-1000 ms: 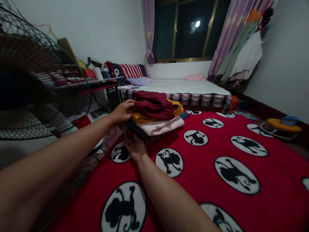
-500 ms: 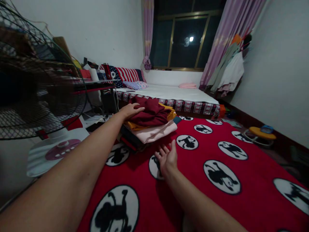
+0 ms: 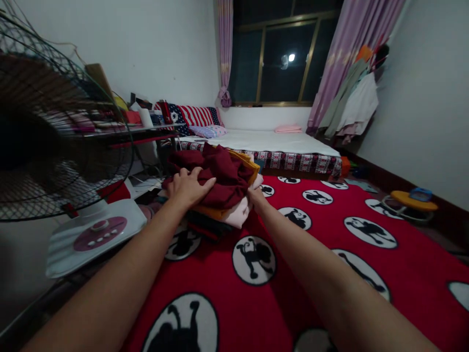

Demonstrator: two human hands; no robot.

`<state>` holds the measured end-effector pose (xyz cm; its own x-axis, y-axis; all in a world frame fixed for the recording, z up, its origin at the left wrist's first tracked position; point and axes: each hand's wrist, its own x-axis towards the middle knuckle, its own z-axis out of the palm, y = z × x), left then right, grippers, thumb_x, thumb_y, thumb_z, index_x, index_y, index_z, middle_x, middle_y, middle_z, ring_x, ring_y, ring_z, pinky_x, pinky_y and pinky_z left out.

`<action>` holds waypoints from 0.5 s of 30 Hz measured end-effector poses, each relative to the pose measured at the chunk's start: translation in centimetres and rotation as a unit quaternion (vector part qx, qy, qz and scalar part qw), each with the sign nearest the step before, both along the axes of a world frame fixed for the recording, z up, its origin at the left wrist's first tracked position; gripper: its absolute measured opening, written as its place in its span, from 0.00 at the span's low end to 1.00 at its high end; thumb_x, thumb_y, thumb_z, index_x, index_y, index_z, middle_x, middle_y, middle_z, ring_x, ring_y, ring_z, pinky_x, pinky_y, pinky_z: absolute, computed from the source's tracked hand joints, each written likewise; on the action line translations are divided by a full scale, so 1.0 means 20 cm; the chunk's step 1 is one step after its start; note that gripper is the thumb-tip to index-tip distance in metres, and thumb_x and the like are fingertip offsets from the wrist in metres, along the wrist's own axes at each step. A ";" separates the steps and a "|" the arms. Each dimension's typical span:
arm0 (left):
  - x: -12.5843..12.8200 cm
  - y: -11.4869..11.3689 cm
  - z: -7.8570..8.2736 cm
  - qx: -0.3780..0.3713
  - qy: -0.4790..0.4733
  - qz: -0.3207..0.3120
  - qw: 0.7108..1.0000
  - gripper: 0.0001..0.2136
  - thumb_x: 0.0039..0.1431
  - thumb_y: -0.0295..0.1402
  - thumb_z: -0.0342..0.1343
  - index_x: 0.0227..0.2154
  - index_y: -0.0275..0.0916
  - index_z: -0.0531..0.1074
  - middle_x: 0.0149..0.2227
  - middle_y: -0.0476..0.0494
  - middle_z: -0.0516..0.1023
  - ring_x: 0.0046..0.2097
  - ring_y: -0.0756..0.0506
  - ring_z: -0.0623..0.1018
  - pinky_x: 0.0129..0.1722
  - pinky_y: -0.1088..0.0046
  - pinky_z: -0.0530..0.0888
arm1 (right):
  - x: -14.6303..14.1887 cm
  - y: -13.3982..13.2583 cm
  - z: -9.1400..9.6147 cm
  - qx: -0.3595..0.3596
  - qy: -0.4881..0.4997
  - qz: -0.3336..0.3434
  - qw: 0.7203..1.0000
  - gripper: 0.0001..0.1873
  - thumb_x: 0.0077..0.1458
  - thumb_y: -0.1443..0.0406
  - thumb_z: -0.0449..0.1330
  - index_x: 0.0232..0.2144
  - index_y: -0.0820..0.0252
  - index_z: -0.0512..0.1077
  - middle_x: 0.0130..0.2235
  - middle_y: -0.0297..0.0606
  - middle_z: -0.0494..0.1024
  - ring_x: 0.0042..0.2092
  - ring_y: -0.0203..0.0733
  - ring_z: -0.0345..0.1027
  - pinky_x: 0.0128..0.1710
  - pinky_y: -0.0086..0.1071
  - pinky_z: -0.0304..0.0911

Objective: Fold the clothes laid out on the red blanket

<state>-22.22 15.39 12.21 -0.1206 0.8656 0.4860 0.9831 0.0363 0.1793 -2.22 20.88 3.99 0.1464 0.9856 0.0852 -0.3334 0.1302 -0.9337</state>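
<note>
The clothes stack (image 3: 230,182) sits between my hands. My left hand (image 3: 188,187) lies spread flat on top. My right hand (image 3: 256,197) is against its right flank; I cannot tell its grip.

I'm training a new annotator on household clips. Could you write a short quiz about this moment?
1. True or false: the left hand lies on the maroon garment that tops the clothes pile.
2. What stands at the person's left? A) a floor fan B) a wardrobe C) a bicycle
3. Fill in: the right hand meets the pile at its ____ side, as the camera sees it.
Key: 1 true; 2 A; 3 right.
</note>
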 end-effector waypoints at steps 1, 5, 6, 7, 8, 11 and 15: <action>0.04 0.00 0.00 0.003 0.013 0.004 1.000 0.34 0.53 0.62 0.43 0.56 0.47 0.66 0.51 0.30 0.68 0.52 0.26 0.69 0.45 0.46 0.68 | 0.01 0.01 -0.01 -0.020 -0.023 -0.007 1.000 0.21 0.41 0.67 0.66 0.41 0.60 0.72 0.36 0.39 0.80 0.37 0.43 0.74 0.42 0.40 0.69; 0.16 0.05 0.03 -0.021 0.028 0.032 0.999 0.33 0.53 0.59 0.47 0.54 0.41 0.68 0.53 0.26 0.66 0.53 0.24 0.66 0.45 0.42 0.66 | 0.04 -0.03 -0.01 -0.040 -0.065 -0.021 0.997 0.19 0.41 0.67 0.65 0.39 0.58 0.71 0.36 0.38 0.79 0.38 0.43 0.73 0.42 0.40 0.68; 0.17 0.07 0.04 -0.029 0.022 0.037 0.999 0.33 0.53 0.59 0.47 0.54 0.40 0.68 0.53 0.25 0.66 0.53 0.24 0.66 0.45 0.42 0.66 | 0.06 -0.07 -0.01 -0.040 -0.074 -0.026 0.996 0.19 0.40 0.67 0.66 0.39 0.58 0.71 0.36 0.37 0.79 0.39 0.43 0.72 0.43 0.40 0.68; 0.17 0.08 0.04 -0.036 0.014 0.038 0.999 0.33 0.53 0.58 0.46 0.54 0.40 0.68 0.54 0.25 0.66 0.53 0.24 0.66 0.45 0.42 0.66 | 0.08 -0.12 -0.01 -0.041 -0.082 -0.031 0.995 0.20 0.39 0.67 0.66 0.38 0.58 0.70 0.35 0.37 0.78 0.39 0.44 0.72 0.43 0.41 0.68; 0.17 0.08 0.04 -0.039 0.008 0.037 0.999 0.33 0.54 0.58 0.46 0.54 0.40 0.68 0.54 0.25 0.66 0.53 0.25 0.66 0.45 0.43 0.66 | 0.10 -0.19 -0.01 -0.040 -0.091 -0.035 0.994 0.21 0.38 0.66 0.67 0.39 0.58 0.70 0.34 0.37 0.78 0.40 0.45 0.72 0.44 0.43 0.67; 0.13 0.06 0.03 -0.028 -0.001 0.025 0.999 0.33 0.55 0.59 0.44 0.55 0.42 0.66 0.54 0.27 0.66 0.54 0.26 0.66 0.47 0.45 0.66 | 0.20 -0.47 -0.08 -0.033 -0.140 -0.044 0.989 0.26 0.35 0.62 0.69 0.41 0.58 0.70 0.34 0.37 0.78 0.43 0.48 0.72 0.49 0.48 0.64; 0.10 0.01 0.01 -0.032 0.005 0.005 0.999 0.31 0.57 0.57 0.43 0.57 0.44 0.63 0.55 0.28 0.65 0.55 0.27 0.66 0.48 0.46 0.66 | 0.36 -0.92 -0.22 0.002 -0.159 0.023 0.987 0.27 0.37 0.61 0.69 0.43 0.57 0.72 0.45 0.45 0.77 0.49 0.50 0.71 0.53 0.47 0.63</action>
<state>-20.20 15.57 12.48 -0.1243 0.8940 0.4306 0.9844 0.0564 0.1669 4.90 2.46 -0.36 0.0660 0.9902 0.1229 -0.0289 0.1250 -0.9917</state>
